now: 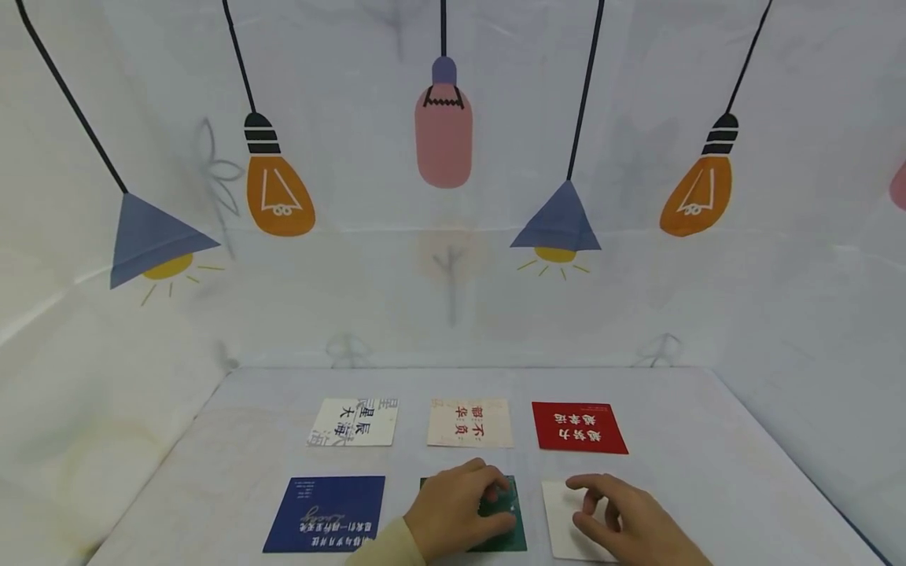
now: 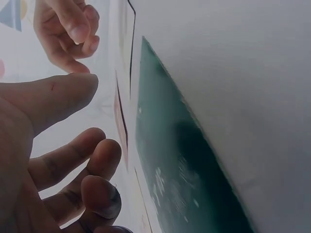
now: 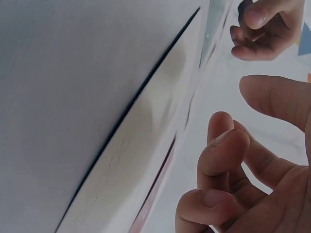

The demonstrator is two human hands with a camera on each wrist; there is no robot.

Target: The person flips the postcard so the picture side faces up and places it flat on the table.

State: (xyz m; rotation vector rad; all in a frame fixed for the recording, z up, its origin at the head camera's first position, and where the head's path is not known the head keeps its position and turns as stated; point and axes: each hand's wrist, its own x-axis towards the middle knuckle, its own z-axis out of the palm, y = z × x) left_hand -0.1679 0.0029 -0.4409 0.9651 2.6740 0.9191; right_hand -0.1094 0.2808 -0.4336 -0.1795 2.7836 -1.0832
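My left hand (image 1: 460, 509) hovers over a green card (image 1: 511, 523) in the front row, fingers loosely bent with a gap to the thumb and nothing held. In the left wrist view the green card (image 2: 170, 160) lies flat beyond the fingertips. Over a cream-white card (image 1: 562, 523) at front right is my right hand (image 1: 626, 515), its fingers relaxed and apart from the thumb. The right wrist view shows that cream-white card (image 3: 131, 155) lying below the bent fingers. Each hand covers part of its card in the head view.
A dark blue card (image 1: 329, 511) lies at front left. Behind, in a row, are a white card with black characters (image 1: 354, 422), a cream card with red characters (image 1: 470, 423) and a red card (image 1: 579, 427). A lamp-printed cloth (image 1: 453, 275) hangs behind the white table (image 1: 233, 440).
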